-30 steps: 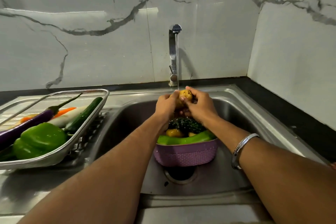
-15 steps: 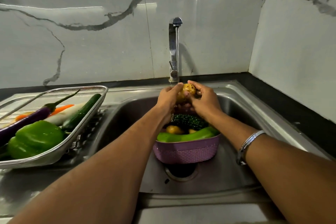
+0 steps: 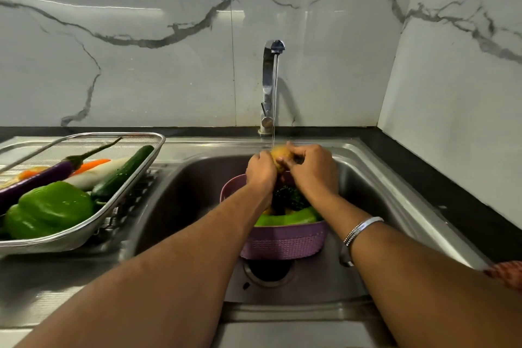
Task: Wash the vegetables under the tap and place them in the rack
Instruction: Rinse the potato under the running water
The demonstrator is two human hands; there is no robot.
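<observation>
A thin stream of water runs from the steel tap (image 3: 271,85) onto a yellowish potato (image 3: 279,156). My left hand (image 3: 261,171) and my right hand (image 3: 312,168) both grip the potato from either side, over the sink. Below them a purple basket (image 3: 282,243) stands in the sink basin with a green pepper (image 3: 288,219), a dark bumpy vegetable (image 3: 289,198) and other pieces partly hidden by my arms. The metal mesh rack (image 3: 121,200) on the left drainboard holds a green bell pepper (image 3: 50,207), a cucumber (image 3: 123,171), an aubergine (image 3: 36,179), a white radish (image 3: 94,175) and a carrot (image 3: 90,165).
The steel sink (image 3: 395,206) has its drain (image 3: 268,270) just in front of the basket. Marble walls stand behind and to the right, above a dark counter strip (image 3: 452,198). A bracelet (image 3: 356,234) sits on my right wrist.
Both hands have kept rubbing the potato under the stream, and it is now more covered by my fingers. The camera has tilted, so the scene sits lower in view.
</observation>
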